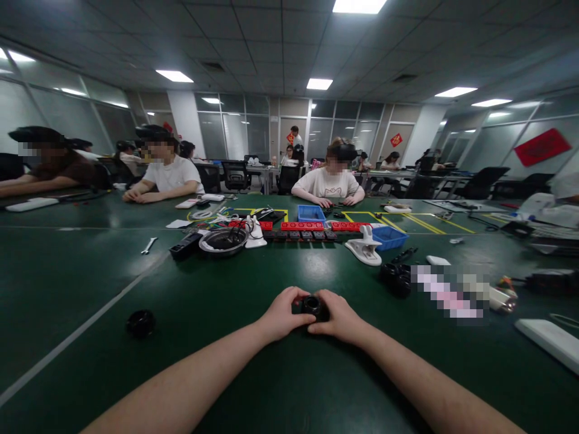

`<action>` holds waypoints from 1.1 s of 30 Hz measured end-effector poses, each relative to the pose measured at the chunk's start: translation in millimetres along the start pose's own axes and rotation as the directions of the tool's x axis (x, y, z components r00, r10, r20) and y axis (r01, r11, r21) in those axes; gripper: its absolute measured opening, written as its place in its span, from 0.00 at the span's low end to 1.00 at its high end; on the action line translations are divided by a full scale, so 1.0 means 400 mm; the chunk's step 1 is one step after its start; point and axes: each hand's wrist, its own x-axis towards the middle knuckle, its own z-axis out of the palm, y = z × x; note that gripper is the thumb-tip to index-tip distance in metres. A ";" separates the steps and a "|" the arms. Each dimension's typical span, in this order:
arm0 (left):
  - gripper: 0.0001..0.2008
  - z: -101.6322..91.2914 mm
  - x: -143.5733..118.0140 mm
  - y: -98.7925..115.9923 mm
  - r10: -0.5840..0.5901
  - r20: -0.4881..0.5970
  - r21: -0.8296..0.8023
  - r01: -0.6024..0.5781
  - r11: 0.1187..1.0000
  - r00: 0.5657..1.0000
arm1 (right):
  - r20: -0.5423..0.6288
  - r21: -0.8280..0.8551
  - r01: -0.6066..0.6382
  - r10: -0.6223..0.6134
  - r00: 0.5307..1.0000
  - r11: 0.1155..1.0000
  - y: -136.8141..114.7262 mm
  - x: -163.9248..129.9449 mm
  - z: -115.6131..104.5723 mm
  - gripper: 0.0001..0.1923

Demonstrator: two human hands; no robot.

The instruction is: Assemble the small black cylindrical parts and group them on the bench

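Observation:
Between my two hands, low over the green table, is a small black round part (312, 305) with a ring-shaped opening facing up. My left hand (287, 313) grips it from the left, thumb in front and fingers behind. From the other side my right hand (337, 314) closes on the same part. Its lower portion is hidden by my fingers. Off to the left a similar black round part (140, 324) lies on the table. Several more black round parts (396, 278) sit together at the right.
Further back stand a round dish (223, 242) with cables, red strips (302, 226), a white clip-like stand (364, 246) and blue bins (389, 237). A wrench (149, 246) lies at the left. A white flat box (549, 340) is at the right edge. People sit across the table.

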 end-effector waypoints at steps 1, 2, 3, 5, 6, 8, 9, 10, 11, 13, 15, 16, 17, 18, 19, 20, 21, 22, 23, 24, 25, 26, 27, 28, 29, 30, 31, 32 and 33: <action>0.18 -0.006 0.001 0.001 0.016 0.043 -0.015 -0.016 1.000 0.999 | 0.026 0.065 0.054 -0.056 0.998 0.996 0.008 -0.001 -0.005 0.29; 0.18 -0.011 0.002 0.002 0.028 0.082 -0.024 -0.026 0.999 0.996 | 0.055 0.121 0.096 -0.103 0.993 0.988 0.015 -0.002 -0.011 0.28; 0.18 -0.015 0.003 0.004 0.033 0.111 -0.028 -0.030 0.999 0.993 | 0.086 0.167 0.123 -0.138 0.987 0.978 0.022 -0.003 -0.017 0.26; 0.19 -0.020 0.004 0.007 0.032 0.151 -0.026 -0.028 0.999 0.988 | 0.143 0.247 0.136 -0.175 0.974 0.960 0.031 -0.003 -0.027 0.22; 0.19 -0.021 0.005 0.008 0.030 0.164 -0.026 -0.026 0.999 0.986 | 0.162 0.287 0.135 -0.186 0.969 0.948 0.034 -0.002 -0.031 0.21; 0.19 -0.022 0.006 0.008 0.030 0.181 -0.026 -0.025 0.999 0.983 | 0.184 0.353 0.135 -0.210 0.960 0.926 0.038 0.000 -0.037 0.20; 0.19 -0.022 0.007 0.008 0.029 0.188 -0.027 -0.025 0.999 0.982 | 0.187 0.366 0.136 -0.216 0.958 0.921 0.040 0.000 -0.039 0.20; 0.20 -0.022 0.007 0.008 0.029 0.193 -0.028 -0.024 0.999 0.981 | 0.187 0.365 0.139 -0.219 0.958 0.921 0.041 0.001 -0.040 0.20; 0.20 -0.022 0.007 0.007 0.027 0.197 -0.031 -0.022 0.999 0.980 | 0.187 0.354 0.143 -0.219 0.958 0.924 0.042 0.002 -0.040 0.18; 0.20 -0.023 0.008 0.007 0.026 0.205 -0.038 -0.018 0.999 0.979 | 0.191 0.324 0.155 -0.224 0.956 0.933 0.043 0.003 -0.039 0.15; 0.20 -0.024 0.008 0.006 0.024 0.210 -0.045 -0.014 0.999 0.978 | 0.201 0.307 0.170 -0.238 0.950 0.936 0.045 0.005 -0.038 0.14; 0.20 -0.024 0.008 0.006 0.022 0.209 -0.048 -0.012 0.999 0.978 | 0.206 0.306 0.175 -0.244 0.948 0.936 0.046 0.006 -0.038 0.14; 0.20 -0.024 0.008 0.006 0.020 0.207 -0.049 -0.010 0.999 0.978 | 0.208 0.307 0.177 -0.247 0.946 0.935 0.046 0.007 -0.039 0.14; 0.20 -0.024 0.008 0.005 0.018 0.204 -0.049 -0.008 0.999 0.979 | 0.208 0.310 0.177 -0.248 0.946 0.934 0.047 0.007 -0.039 0.14; 0.20 -0.023 0.008 0.005 0.017 0.200 -0.048 -0.008 0.999 0.980 | 0.208 0.312 0.176 -0.248 0.946 0.934 0.047 0.007 -0.039 0.13; 0.20 -0.022 0.007 0.005 0.018 0.196 -0.046 -0.009 0.999 0.980 | 0.208 0.314 0.175 -0.248 0.946 0.933 0.046 0.008 -0.039 0.13; 0.20 -0.022 0.007 0.005 0.020 0.192 -0.043 -0.012 0.999 0.981 | 0.206 0.315 0.174 -0.246 0.947 0.933 0.046 0.008 -0.039 0.12; 0.20 -0.021 0.007 0.006 0.022 0.189 -0.040 -0.015 0.999 0.982 | 0.205 0.317 0.172 -0.244 0.948 0.933 0.045 0.008 -0.039 0.12; 0.20 -0.021 0.007 0.006 0.024 0.188 -0.039 -0.017 0.999 0.982 | 0.203 0.319 0.168 -0.241 0.949 0.933 0.044 0.007 -0.039 0.12; 0.20 -0.020 0.007 0.007 0.025 0.186 -0.038 -0.018 0.999 0.982 | 0.202 0.322 0.164 -0.237 0.950 0.932 0.043 0.007 -0.039 0.12; 0.20 -0.020 0.007 0.008 0.027 0.185 -0.040 -0.020 0.999 0.982 | 0.200 0.327 0.159 -0.233 0.952 0.932 0.042 0.007 -0.039 0.11; 0.20 -0.020 0.007 0.009 0.028 0.183 -0.042 -0.021 0.999 0.983 | 0.197 0.331 0.154 -0.228 0.954 0.931 0.042 0.007 -0.039 0.12; 0.20 -0.019 0.007 0.009 0.029 0.181 -0.044 -0.022 0.999 0.983 | 0.195 0.337 0.147 -0.222 0.955 0.930 0.042 0.007 -0.038 0.12; 0.20 -0.019 0.007 0.009 0.030 0.177 -0.045 -0.022 0.999 0.984 | 0.194 0.345 0.135 -0.212 0.958 0.929 0.042 0.007 -0.037 0.12; 0.19 -0.018 0.007 0.008 0.028 0.170 -0.044 -0.021 0.999 0.985 | 0.191 0.354 0.116 -0.193 0.962 0.928 0.043 0.006 -0.034 0.12; 0.19 -0.016 0.007 0.007 0.025 0.162 -0.040 -0.018 0.999 0.986 | 0.185 0.360 0.091 -0.167 0.969 0.929 0.043 0.006 -0.030 0.12; 0.19 -0.014 0.007 0.005 0.020 0.151 -0.035 -0.014 0.999 0.988 | 0.173 0.359 0.062 -0.132 0.976 0.931 0.044 0.006 -0.025 0.13; 0.19 -0.011 0.007 0.003 0.014 0.137 -0.030 -0.010 1.000 0.991 | 0.154 0.347 0.032 -0.091 0.984 0.937 0.043 0.006 -0.018 0.14; 0.19 -0.007 0.007 0.002 0.007 0.115 -0.024 -0.004 1.000 0.993 | 0.125 0.319 0.004 -0.046 0.991 0.948 0.041 0.006 -0.009 0.16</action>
